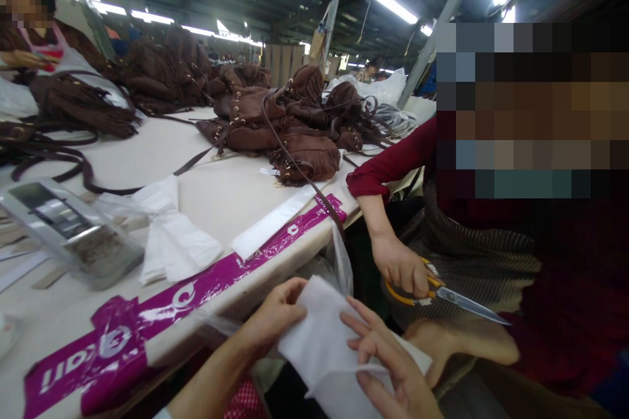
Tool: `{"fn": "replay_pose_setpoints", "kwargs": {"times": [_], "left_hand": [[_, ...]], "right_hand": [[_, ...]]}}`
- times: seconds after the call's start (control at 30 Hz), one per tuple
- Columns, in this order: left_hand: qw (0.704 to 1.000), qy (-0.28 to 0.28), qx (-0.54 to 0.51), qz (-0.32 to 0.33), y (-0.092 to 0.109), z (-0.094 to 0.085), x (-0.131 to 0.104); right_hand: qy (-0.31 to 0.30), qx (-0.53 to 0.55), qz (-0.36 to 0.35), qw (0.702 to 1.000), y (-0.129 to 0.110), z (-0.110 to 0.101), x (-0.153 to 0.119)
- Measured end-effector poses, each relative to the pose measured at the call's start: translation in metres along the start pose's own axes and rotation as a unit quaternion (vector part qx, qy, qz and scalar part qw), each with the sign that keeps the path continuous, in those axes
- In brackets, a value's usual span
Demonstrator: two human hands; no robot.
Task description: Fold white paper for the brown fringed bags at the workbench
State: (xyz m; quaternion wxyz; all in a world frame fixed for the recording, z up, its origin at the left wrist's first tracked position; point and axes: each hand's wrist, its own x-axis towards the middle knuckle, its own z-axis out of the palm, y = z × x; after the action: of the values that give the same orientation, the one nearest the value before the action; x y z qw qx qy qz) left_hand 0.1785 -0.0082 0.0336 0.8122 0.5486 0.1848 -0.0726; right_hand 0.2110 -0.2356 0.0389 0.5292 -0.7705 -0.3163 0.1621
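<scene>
A folded white sheet (314, 330), thin and soft-looking, is held in front of me just off the table edge. My left hand (280, 308) pinches its upper left edge between thumb and fingers. From the lower right, my right hand (388, 357) grips the sheet, its slightly parted fingers bent over the front face. A loose fold shows near the right fingertips; my right thumb is hidden. Close to my right hand, a co-worker's hand (400, 268) holds scissors (472, 304) with orange handles, blades pointing right. The co-worker's other forearm (472, 340) lies below the blades.
Brown fringed bags (295, 124) with straps are heaped on the white table (206, 190). Purple printed tape (171, 301) runs along its edge. White sheets (179, 245), a long white strip (270, 222) and a clear plastic container (69, 229) lie nearby. Another person stands far left.
</scene>
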Motion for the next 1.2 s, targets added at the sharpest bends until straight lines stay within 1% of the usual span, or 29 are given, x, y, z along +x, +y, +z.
{"fn": "replay_pose_setpoints", "kwargs": {"times": [0.1,0.2,0.27,0.3,0.4,0.47,0.53,0.6,0.63,0.7,0.77,0.8,0.83,0.87,0.9,0.93,0.97,1.03,1.07,1.13,1.2], "left_hand": [[1.0,0.0,-0.013,-0.024,0.0,0.006,0.001],[0.999,0.012,-0.023,-0.02,-0.004,0.009,0.006],[1.0,0.011,-0.026,-0.014,-0.007,0.01,0.008],[1.0,0.009,-0.025,-0.011,-0.008,0.01,0.01],[1.0,0.003,-0.016,0.0,-0.009,0.011,0.011],[1.0,0.007,-0.005,0.012,-0.006,0.013,0.009],[1.0,0.016,0.011,0.023,0.004,0.017,0.002],[0.999,0.012,0.026,0.033,0.026,0.02,-0.009],[0.998,0.005,0.036,0.043,0.041,0.021,-0.015],[0.995,-0.019,0.07,0.074,0.08,0.019,-0.025],[0.981,-0.042,0.151,0.117,0.125,0.01,-0.027],[0.966,-0.044,0.21,0.144,0.148,0.001,-0.024],[0.943,-0.037,0.287,0.167,0.169,-0.009,-0.018],[0.929,-0.022,0.322,0.179,0.187,-0.02,-0.01],[0.918,-0.005,0.349,0.187,0.202,-0.032,-0.001],[0.905,0.016,0.381,0.191,0.213,-0.044,0.009],[0.888,0.041,0.416,0.194,0.221,-0.056,0.019],[0.845,0.098,0.488,0.197,0.226,-0.078,0.037],[0.823,0.121,0.519,0.195,0.223,-0.088,0.044],[0.788,0.16,0.563,0.192,0.213,-0.105,0.055],[0.769,0.187,0.582,0.187,0.2,-0.116,0.06]], "right_hand": [[0.028,0.036,0.018,0.999,0.004,-0.011,0.011],[0.036,0.001,0.034,0.999,0.012,-0.012,0.016],[0.066,-0.065,0.02,0.995,0.019,-0.009,0.017],[0.089,-0.111,0.0,0.99,0.023,-0.008,0.017],[0.14,-0.259,-0.085,0.952,0.033,-0.007,0.019],[0.141,-0.324,-0.115,0.929,0.037,-0.009,0.02],[0.134,-0.343,-0.116,0.922,0.036,-0.014,0.022],[0.12,-0.327,-0.106,0.932,0.029,-0.021,0.026],[0.115,-0.309,-0.103,0.938,0.023,-0.024,0.03],[0.109,-0.274,-0.112,0.949,0.007,-0.031,0.045],[0.126,-0.254,-0.13,0.95,-0.014,-0.031,0.074],[0.135,-0.25,-0.14,0.949,-0.025,-0.027,0.093],[0.145,-0.249,-0.147,0.946,-0.036,-0.021,0.115],[0.15,-0.248,-0.158,0.944,-0.046,-0.013,0.137],[0.142,-0.248,-0.171,0.943,-0.053,-0.004,0.159],[0.14,-0.253,-0.184,0.939,-0.059,0.006,0.181],[0.135,-0.255,-0.196,0.937,-0.062,0.017,0.2],[0.123,-0.261,-0.214,0.933,-0.061,0.038,0.229],[0.12,-0.263,-0.218,0.932,-0.058,0.048,0.239],[0.12,-0.266,-0.221,0.93,-0.048,0.061,0.249],[0.12,-0.265,-0.221,0.931,-0.039,0.067,0.251]]}}
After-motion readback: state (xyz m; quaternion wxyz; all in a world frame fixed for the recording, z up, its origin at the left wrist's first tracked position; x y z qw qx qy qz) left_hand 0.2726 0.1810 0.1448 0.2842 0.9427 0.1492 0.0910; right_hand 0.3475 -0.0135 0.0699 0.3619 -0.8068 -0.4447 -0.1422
